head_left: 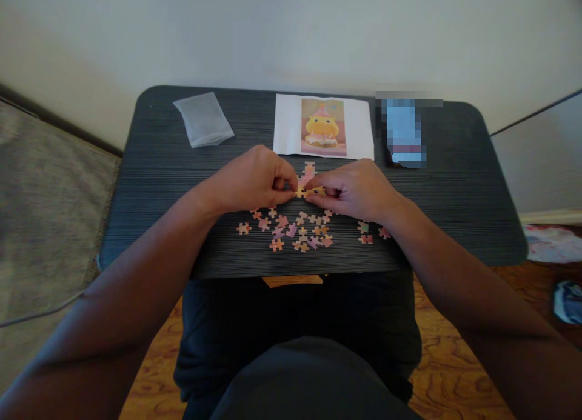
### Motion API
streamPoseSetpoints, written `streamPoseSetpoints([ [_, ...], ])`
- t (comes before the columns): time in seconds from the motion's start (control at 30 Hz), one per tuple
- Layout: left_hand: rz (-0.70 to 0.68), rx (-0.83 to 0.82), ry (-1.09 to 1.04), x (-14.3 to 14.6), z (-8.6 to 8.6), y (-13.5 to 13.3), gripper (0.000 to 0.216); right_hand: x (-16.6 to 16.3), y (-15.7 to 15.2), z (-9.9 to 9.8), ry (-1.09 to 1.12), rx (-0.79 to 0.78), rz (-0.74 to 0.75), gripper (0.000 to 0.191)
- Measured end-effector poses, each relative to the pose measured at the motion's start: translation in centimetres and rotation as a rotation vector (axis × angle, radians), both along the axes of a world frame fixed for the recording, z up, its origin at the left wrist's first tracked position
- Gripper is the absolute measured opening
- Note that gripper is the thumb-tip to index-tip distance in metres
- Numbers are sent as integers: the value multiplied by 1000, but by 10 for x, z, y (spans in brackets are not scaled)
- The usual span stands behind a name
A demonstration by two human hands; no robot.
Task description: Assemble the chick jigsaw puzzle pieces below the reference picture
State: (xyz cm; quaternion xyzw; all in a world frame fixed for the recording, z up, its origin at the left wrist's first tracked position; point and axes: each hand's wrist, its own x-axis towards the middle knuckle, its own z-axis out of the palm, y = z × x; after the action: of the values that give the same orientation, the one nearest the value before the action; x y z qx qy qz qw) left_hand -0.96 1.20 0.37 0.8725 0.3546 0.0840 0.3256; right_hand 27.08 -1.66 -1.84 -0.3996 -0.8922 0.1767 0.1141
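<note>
My left hand (254, 179) and my right hand (357, 188) meet over the middle of a small dark table (154, 165). Both pinch small yellow jigsaw pieces (307, 191) held between their fingertips, touching each other. Just above them lies a small joined cluster of pink pieces (309, 170). Several loose pink and orange pieces (295, 229) are scattered on the table in front of my hands. A printed reference picture (324, 127) of a yellow figure on pink lies beyond my hands.
A clear plastic bag (204, 119) lies at the table's back left. A blurred blue object (404, 134) stands at the back right. A wall runs behind the table, carpet lies to the left, and wooden floor shows below.
</note>
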Motion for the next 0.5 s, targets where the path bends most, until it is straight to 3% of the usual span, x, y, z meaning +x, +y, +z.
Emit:
streamPoseSetpoints([
  [0.5, -35, 28, 46, 0, -1, 0, 17, 3, 0, -2, 35, -12, 23, 33],
])
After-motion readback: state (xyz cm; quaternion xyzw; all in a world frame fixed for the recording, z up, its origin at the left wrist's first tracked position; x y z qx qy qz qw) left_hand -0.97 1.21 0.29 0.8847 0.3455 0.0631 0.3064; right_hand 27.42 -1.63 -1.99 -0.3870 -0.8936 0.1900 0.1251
